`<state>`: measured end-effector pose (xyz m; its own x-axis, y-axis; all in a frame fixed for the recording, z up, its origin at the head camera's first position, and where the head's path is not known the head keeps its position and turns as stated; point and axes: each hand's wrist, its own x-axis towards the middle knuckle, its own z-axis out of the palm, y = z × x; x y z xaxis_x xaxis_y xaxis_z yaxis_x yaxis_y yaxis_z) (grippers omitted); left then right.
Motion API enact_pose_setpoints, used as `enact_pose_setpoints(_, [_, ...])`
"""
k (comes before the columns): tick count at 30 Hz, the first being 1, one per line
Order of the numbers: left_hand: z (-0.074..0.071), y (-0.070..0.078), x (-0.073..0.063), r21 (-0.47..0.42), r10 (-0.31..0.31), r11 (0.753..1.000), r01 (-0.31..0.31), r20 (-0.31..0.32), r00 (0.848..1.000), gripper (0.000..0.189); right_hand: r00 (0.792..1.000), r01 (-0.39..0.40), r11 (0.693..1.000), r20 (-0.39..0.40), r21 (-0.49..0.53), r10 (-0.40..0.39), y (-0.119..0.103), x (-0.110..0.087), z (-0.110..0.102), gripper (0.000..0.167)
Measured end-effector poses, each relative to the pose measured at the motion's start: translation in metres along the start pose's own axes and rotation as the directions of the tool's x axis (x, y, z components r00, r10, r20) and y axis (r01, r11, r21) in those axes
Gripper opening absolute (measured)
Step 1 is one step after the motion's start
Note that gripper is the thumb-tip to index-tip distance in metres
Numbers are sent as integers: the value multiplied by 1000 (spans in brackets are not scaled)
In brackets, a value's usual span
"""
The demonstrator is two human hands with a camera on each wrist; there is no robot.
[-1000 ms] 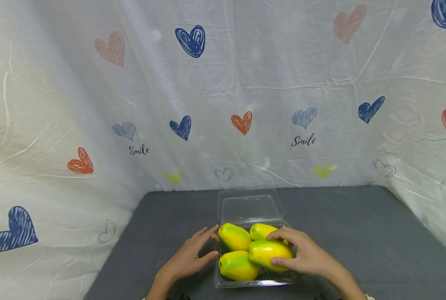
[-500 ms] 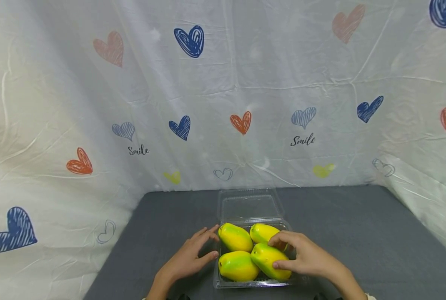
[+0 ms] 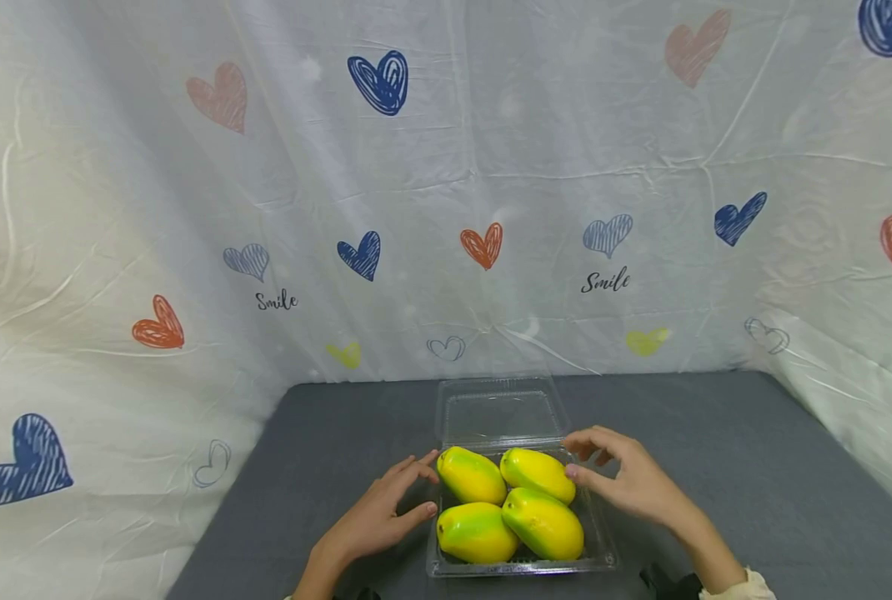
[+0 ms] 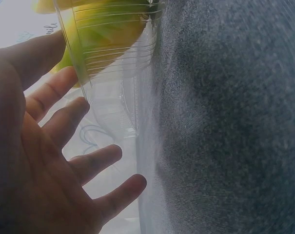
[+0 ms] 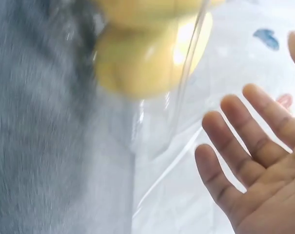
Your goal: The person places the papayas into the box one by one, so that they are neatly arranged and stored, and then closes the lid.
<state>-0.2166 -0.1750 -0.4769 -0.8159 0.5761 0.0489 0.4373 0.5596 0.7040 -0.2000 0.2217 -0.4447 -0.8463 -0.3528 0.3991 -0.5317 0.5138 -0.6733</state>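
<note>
Several yellow-green mangoes lie in a clear plastic clamshell box (image 3: pixel 521 569) in front of me: a back-left mango (image 3: pixel 471 475), a back-right mango (image 3: pixel 538 473), a front-left mango (image 3: pixel 477 533) and a front-right mango (image 3: pixel 543 525). With fingers spread, my left hand (image 3: pixel 381 510) rests against the box's left rim; in the left wrist view its fingertips (image 4: pixel 80 103) meet the clear wall. My right hand (image 3: pixel 629 473) hovers over the box's right edge, thumb close to the back-right mango. Nothing is in its grasp, and the right wrist view shows its fingers (image 5: pixel 218 127) loosely extended.
The box's lid (image 3: pixel 502 410) lies opened back, away from me. Dark grey cloth covers the table (image 3: pixel 686 425). Behind and at both sides hangs a pale curtain (image 3: pixel 416 167) printed with hearts.
My right hand has let go of the front-right mango, which now sits lower and tilted in the box. The hand has moved up and right. My left hand has stayed put.
</note>
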Motion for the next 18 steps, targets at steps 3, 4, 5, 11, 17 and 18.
enact_pose_setpoints(3, [0,-1,0,-8,5,1000,-5,-1,1000,32,998,-57,998,-41,-36,56,12,5,-5,29])
enact_pose_setpoints(4, [0,-1,1,-12,5,1000,-5,0,1000,32,996,-74,996,-46,-45,72,17,8,-7,31])
enact_pose_setpoints(5, [0,-1,1,-17,8,1000,-8,1,1000,32,995,-91,994,-46,-54,88,21,10,-9,33])
enact_pose_setpoints(11, [0,0,0,-37,3,999,-2,9,1000,31,980,-194,978,24,-79,197,52,26,-14,49])
enact_pose_setpoints(17, [2,0,0,-40,4,999,-3,11,1000,28,946,-294,952,115,-91,303,70,45,-11,63])
enact_pose_setpoints(18, [2,0,0,-43,4,999,-4,11,1000,28,939,-314,945,120,-89,323,72,48,-10,65])
